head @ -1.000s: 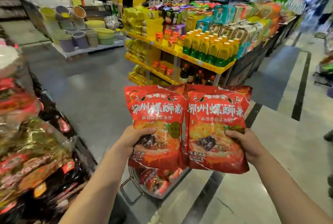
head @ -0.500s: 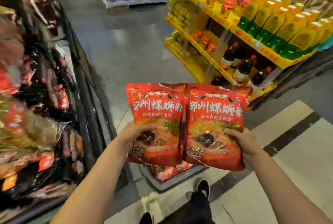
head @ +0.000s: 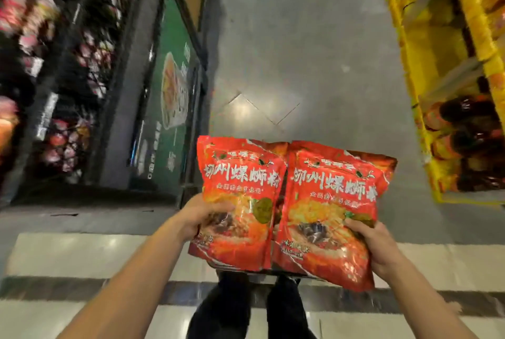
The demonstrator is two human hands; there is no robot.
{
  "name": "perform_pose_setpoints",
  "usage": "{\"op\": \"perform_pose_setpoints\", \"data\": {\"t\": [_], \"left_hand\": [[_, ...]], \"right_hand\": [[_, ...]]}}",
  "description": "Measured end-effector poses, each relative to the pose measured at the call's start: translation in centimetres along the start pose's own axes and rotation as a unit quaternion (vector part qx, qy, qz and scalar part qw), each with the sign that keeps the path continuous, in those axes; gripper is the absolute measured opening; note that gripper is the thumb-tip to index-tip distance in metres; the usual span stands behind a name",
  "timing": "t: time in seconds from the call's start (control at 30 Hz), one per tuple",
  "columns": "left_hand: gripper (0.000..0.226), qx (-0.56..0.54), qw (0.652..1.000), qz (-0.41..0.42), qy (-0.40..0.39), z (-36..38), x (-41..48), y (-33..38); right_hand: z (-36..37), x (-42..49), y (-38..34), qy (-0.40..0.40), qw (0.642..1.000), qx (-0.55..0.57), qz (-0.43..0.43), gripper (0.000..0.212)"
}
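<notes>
So, the picking looks done, with your left hand [head: 203,213] gripping the left packet [head: 240,174] and your right hand [head: 375,246] gripping the right packet [head: 333,188], edges touching above the floor [head: 300,38] before your legs [head: 224,308], while stowing them seems yet to come.

Left packet [head: 240,202] in left hand [head: 202,215], right packet [head: 330,215] in right hand [head: 374,246], edges touching. Legs [head: 232,308] beneath. Goods rack [head: 68,79] left, shelf unit [head: 426,46] right.

Grey floor [head: 314,38], pale and dark bands near; yellow shelving [head: 434,46] standing right, dark rack [head: 90,71] left.
</notes>
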State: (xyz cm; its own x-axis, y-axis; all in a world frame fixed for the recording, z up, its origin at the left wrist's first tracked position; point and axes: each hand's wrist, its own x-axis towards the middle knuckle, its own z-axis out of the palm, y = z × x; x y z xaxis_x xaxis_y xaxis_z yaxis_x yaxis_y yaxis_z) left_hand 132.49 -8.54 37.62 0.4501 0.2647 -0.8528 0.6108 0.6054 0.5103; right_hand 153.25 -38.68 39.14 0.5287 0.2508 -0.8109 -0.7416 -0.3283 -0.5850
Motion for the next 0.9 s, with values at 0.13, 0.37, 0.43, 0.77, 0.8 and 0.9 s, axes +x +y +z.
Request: {"op": "perform_pose_setpoints", "data": {"t": [0.13,0.37,0.43,0.77,0.8,0.9], "left_hand": [[0.073,-0.015,0.999,-0.022,0.033,0.6,8.1,-5.0],[0.050,0.033,0.998,-0.031,0.048,1.0,20.2,-12.5],[0.047,0.029,0.997,-0.044,0.051,1.1,22.5,-14.3],[0.023,0.045,0.985,-0.145,0.079,-0.3,32.4,-19.1],[0.020,0.046,0.983,-0.154,0.093,-0.3,33.4,-19.5],[0.018,0.058,0.968,-0.137,0.201,-0.3,36.1,-21.2]], "right_hand": [[-0.3,8.1,4.3,0.004,0.999,-0.005,0.032,0.052],[-1.7,20.5,12.7,0.027,0.994,-0.083,0.065,0.026],[-1.6,22.9,14.7,0.021,0.991,-0.111,0.076,0.029],[1.4,33.3,20.7,0.064,0.974,-0.195,0.093,0.017],[1.7,34.3,21.3,0.085,0.968,-0.223,0.079,0.019],[1.8,35.8,22.8,0.151,0.912,-0.379,0.041,0.046]]}}
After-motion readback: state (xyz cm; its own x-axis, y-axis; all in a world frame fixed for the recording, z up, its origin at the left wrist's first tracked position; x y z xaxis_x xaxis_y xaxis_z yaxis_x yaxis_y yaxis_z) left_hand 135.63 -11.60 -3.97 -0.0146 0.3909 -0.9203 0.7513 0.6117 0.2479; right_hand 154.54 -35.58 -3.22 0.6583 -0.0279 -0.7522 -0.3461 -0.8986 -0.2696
